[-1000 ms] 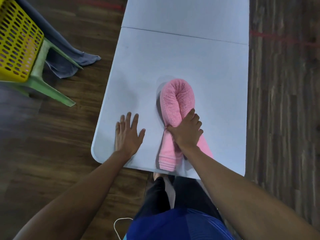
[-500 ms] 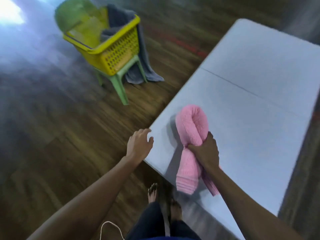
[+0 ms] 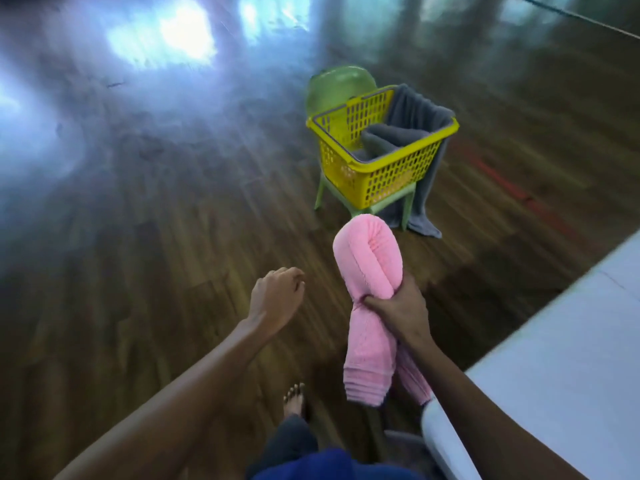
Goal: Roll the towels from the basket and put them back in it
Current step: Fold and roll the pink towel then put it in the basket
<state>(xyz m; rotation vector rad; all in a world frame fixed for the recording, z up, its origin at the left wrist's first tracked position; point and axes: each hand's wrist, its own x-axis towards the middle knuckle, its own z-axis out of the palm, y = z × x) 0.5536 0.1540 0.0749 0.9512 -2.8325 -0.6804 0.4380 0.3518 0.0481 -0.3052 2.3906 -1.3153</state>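
Now the pink towel [image 3: 369,258] was gripped at its middle by the right hand [image 3: 398,311], up over the floor [image 3: 173,271], apart from the yellow basket [image 3: 384,174]. Nothing was held by the loosely curled left hand [image 3: 277,294].

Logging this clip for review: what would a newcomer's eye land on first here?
The pink towel, bent double and gripped mid-length by the right hand, hangs in the centre foreground. Beyond it, a yellow basket holding a grey towel sits on a green chair.
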